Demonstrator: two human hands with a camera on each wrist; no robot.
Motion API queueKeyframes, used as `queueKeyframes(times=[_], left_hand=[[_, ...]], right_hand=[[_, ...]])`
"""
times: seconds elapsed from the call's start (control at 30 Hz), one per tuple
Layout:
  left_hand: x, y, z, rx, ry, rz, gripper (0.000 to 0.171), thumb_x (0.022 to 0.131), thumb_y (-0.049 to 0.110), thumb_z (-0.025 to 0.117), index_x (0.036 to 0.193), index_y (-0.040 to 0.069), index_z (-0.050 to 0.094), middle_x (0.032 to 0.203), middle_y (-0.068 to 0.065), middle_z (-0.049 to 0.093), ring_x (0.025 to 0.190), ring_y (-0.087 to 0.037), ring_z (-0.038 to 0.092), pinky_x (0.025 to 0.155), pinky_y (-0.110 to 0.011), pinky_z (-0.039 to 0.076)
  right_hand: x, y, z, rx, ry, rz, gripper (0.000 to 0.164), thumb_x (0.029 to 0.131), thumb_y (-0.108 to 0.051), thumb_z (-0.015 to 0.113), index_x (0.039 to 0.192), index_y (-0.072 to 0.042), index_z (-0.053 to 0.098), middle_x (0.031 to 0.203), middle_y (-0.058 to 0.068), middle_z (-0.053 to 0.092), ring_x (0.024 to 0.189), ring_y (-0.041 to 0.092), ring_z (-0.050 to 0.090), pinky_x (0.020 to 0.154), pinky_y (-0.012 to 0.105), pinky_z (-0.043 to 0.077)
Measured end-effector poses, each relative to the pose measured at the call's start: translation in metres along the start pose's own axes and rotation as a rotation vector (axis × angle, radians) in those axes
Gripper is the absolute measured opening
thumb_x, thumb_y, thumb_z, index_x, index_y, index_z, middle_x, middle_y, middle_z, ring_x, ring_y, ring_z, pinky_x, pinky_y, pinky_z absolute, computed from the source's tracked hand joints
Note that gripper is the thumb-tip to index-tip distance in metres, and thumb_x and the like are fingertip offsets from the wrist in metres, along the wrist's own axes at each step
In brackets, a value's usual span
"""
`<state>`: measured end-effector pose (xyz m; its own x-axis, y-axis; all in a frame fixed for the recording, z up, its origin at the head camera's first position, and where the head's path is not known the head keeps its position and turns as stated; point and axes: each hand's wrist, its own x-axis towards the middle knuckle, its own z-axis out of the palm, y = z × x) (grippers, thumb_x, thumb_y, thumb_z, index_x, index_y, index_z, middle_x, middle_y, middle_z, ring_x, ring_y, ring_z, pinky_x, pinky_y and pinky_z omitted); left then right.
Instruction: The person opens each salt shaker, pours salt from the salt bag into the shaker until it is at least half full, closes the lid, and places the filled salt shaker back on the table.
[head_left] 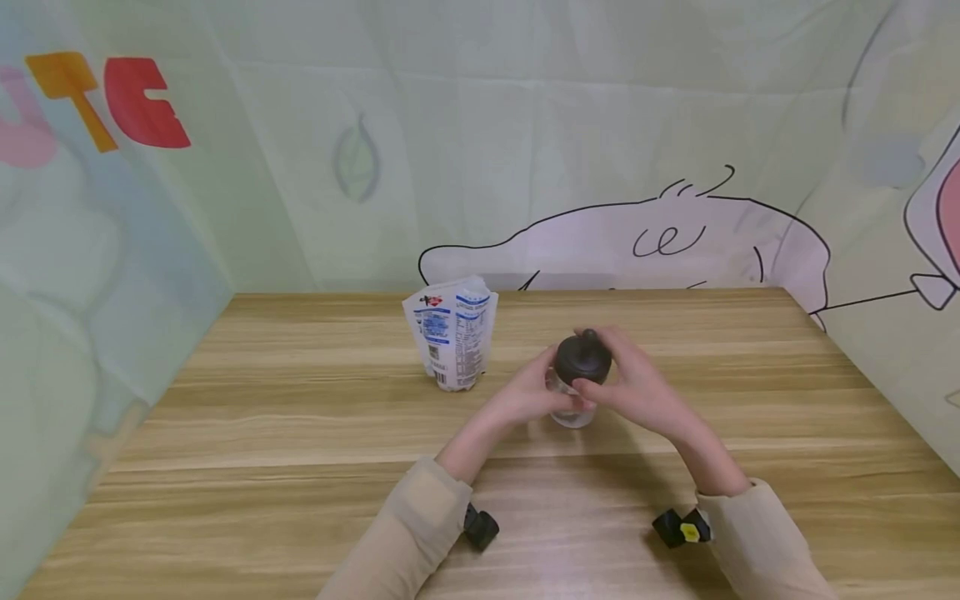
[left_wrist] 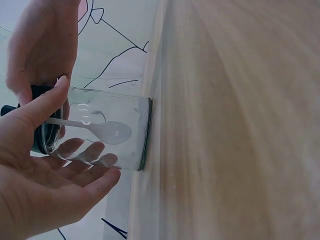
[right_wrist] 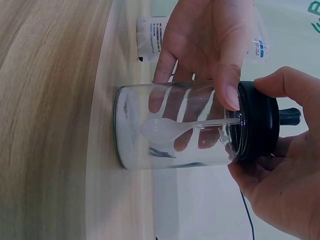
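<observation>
A clear glass seasoning jar with a black lid stands upright on the wooden table. Through its glass, a white spoon hangs down from the lid. The left hand holds the jar's body, its thumb in front near the lid and its fingers behind the glass. From the other side, the right hand grips the lid between thumb and fingers. A knob sticks up from the lid. In the head view the hands hide much of the glass.
A white printed pouch stands upright on the table, to the left of the jar and a bit farther back. Behind the table's back edge hangs a printed cloth. Small black cameras sit at the cuffs.
</observation>
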<state>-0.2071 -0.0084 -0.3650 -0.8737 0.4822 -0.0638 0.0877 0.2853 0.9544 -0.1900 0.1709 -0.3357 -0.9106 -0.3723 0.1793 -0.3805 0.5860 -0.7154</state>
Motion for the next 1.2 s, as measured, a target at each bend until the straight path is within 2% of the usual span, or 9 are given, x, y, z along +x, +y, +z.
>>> queueKeyframes(times=[0.17,0.3,0.47,0.63,0.9,1.2], left_hand=[[-0.0001,-0.0006,-0.0001,0.008,0.005,-0.001,0.073,0.078,0.021,0.077,0.142,0.018,0.043,0.148,-0.008,0.045,0.139,-0.032,0.038,0.113,-0.056,0.028],[-0.0005,-0.0009,-0.0008,0.02,0.01,-0.003,0.072,0.078,0.02,0.077,0.142,0.018,0.043,0.147,-0.008,0.046,0.137,-0.031,0.04,0.112,-0.054,0.03],[-0.0001,-0.0012,-0.0007,0.016,0.009,0.0,0.071,0.078,0.021,0.078,0.141,0.017,0.044,0.146,-0.008,0.047,0.135,-0.03,0.042,0.112,-0.054,0.03],[-0.0006,-0.0008,-0.0005,0.005,0.008,0.017,0.071,0.078,0.019,0.078,0.141,0.017,0.045,0.146,-0.008,0.048,0.135,-0.03,0.042,0.112,-0.053,0.03],[0.0005,-0.0009,-0.0006,-0.005,-0.003,0.022,0.071,0.078,0.018,0.077,0.141,0.017,0.044,0.146,-0.007,0.048,0.137,-0.029,0.04,0.113,-0.054,0.028],[-0.0007,0.0004,-0.0003,-0.006,-0.002,0.016,0.071,0.078,0.019,0.077,0.141,0.016,0.044,0.147,-0.007,0.046,0.139,-0.03,0.038,0.114,-0.055,0.026]], right_hand=[[-0.0003,0.0007,0.0,-0.009,0.003,0.001,0.073,0.084,-0.018,0.072,0.145,-0.008,0.036,0.14,0.015,0.045,0.134,0.034,0.042,0.108,0.06,0.033],[-0.0008,0.0011,-0.0001,-0.006,0.014,0.034,0.083,0.081,-0.031,0.077,0.148,-0.012,0.032,0.146,0.015,0.041,0.135,0.036,0.041,0.107,0.061,0.032],[-0.0002,0.001,0.0002,-0.009,0.036,0.071,0.087,0.076,-0.041,0.08,0.144,-0.009,0.037,0.142,0.015,0.043,0.129,0.037,0.045,0.104,0.061,0.036],[0.001,0.0008,0.0009,-0.006,0.054,0.078,0.082,0.074,-0.037,0.082,0.138,-0.007,0.042,0.134,0.014,0.049,0.125,0.038,0.049,0.101,0.06,0.039],[0.0018,0.0003,0.002,0.005,0.065,0.077,0.076,0.074,-0.03,0.083,0.135,-0.006,0.044,0.131,0.014,0.051,0.122,0.037,0.05,0.1,0.057,0.042],[0.0019,-0.0004,0.0022,-0.033,0.063,0.033,0.069,0.078,-0.023,0.079,0.136,-0.005,0.047,0.127,0.014,0.055,0.121,0.032,0.052,0.101,0.054,0.041]])
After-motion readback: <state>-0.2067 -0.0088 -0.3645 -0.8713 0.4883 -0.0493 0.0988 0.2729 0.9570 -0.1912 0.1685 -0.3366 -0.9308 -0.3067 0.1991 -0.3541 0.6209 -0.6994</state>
